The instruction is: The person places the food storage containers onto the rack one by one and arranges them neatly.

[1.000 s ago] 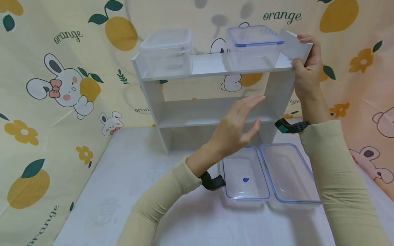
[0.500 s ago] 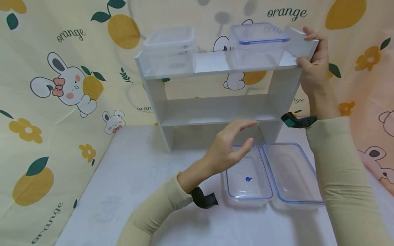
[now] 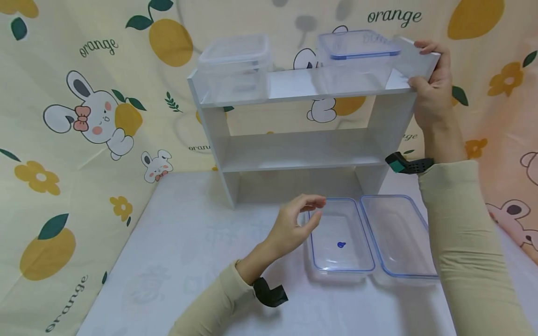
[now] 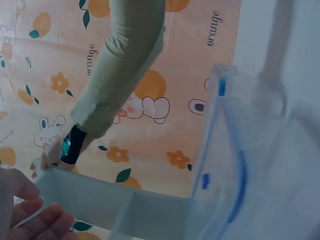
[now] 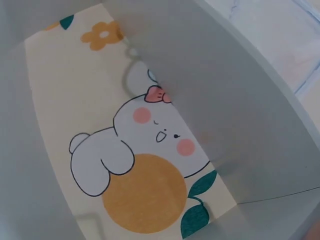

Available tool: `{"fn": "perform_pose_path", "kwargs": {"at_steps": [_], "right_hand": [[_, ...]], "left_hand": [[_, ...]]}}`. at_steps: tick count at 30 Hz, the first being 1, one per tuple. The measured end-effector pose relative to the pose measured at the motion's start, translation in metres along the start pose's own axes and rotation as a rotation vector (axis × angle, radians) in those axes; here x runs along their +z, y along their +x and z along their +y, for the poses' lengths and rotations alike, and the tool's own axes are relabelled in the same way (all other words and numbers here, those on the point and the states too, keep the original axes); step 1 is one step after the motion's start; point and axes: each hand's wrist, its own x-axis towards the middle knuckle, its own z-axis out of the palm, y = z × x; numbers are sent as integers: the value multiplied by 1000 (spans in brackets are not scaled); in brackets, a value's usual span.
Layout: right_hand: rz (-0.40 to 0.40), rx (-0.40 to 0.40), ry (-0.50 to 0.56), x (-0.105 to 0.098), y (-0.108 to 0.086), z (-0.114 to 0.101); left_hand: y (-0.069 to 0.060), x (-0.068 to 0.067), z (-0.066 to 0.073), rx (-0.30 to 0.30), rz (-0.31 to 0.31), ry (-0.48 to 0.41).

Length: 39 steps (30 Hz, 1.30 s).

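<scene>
My right hand (image 3: pixel 435 95) grips the upper right side panel of a white shelf (image 3: pixel 290 149), with the thumb in front and fingers over the panel's edge. My left hand (image 3: pixel 292 224) hovers loosely bent and holding nothing, just left of a clear lidded container (image 3: pixel 336 254) on the table. A second clear blue-rimmed container (image 3: pixel 395 233) lies beside that one, partly behind my right sleeve. On the shelf's top board stand a clear container with a whitish lid (image 3: pixel 233 74) and another with a blue-edged lid (image 3: pixel 357 46). The right wrist view shows only the shelf boards (image 5: pixel 240 100) and the backdrop.
A white cloth covers the table (image 3: pixel 176 252). Behind the shelf hangs a cream backdrop (image 3: pixel 138 112) printed with oranges and rabbits. The middle board and lower bay of the shelf face me, with the two table containers in front of its right half.
My left hand has dropped down and to the left, from in front of the shelf to the table container. The right hand keeps its grip on the panel, and the view has shifted slightly.
</scene>
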Motion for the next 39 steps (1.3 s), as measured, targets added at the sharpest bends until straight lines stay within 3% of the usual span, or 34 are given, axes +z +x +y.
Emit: {"fn": "perform_pose_path", "kwargs": {"at_steps": [9,20,29,34,39], "right_hand": [[22,-39,12,2,-1,2],[25,-54,29,6,-3,3],[26,-49,31,8,-3,4],[28,-50,20,7,-3,5],[25,-60,39,6,-2,4]], "left_hand": [[-16,10,-13,-150,26,-79],[-25,21,-38,-457,114,-272],[-30,26,-61,-645,199,-337],[-31,26,-70,-719,193,-347],[-33,28,-79,-811,139,-325]]}}
